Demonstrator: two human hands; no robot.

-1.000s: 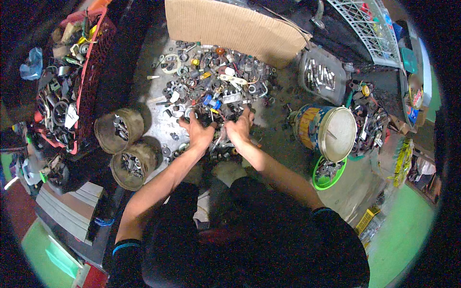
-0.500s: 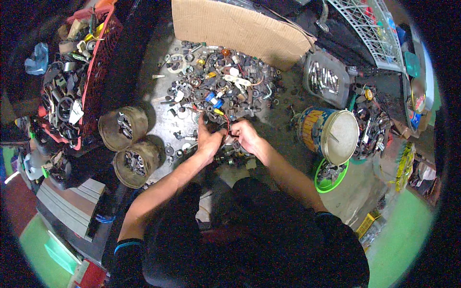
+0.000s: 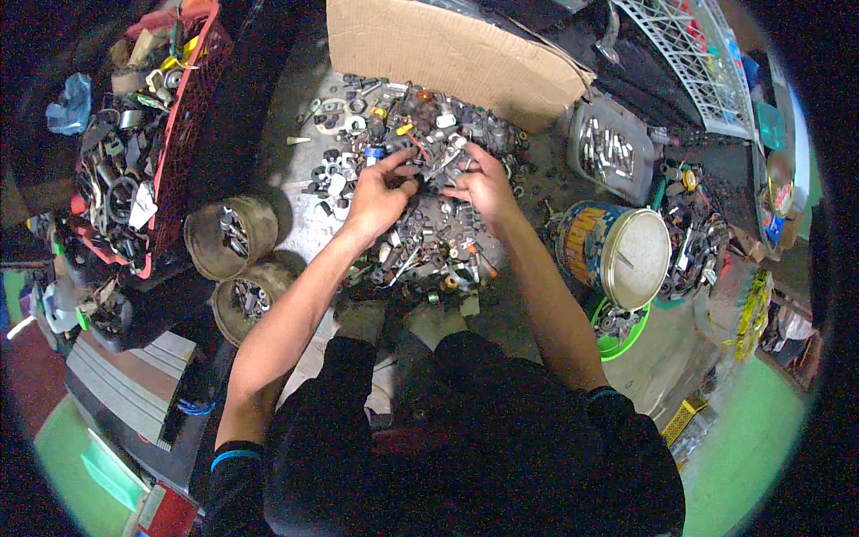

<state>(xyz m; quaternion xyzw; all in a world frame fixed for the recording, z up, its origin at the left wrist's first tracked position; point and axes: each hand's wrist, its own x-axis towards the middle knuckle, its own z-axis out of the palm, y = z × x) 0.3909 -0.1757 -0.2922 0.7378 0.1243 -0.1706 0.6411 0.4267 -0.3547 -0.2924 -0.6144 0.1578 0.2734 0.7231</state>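
A heap of small mixed metal and plastic parts lies on the floor in front of me. My left hand is over the heap's middle, fingers curved and apart, with nothing visible between them. A blue-and-white part lies just beyond it. Opposite, my right hand has its fingers spread among dark and silvery parts; some of its fingertips are hard to separate from these. Between and beyond both hands lies a piece with a yellow end and a red wire.
A cardboard sheet stands behind the heap. At left are two round tubs of parts and a red crate. To the right stand a clear tray, a lidded bucket and a green basin.
Both hands have moved farther away and apart, from the near side to the heap's middle. The yellow-ended red wire and the blue part now lie farther off. Near parts are uncovered.
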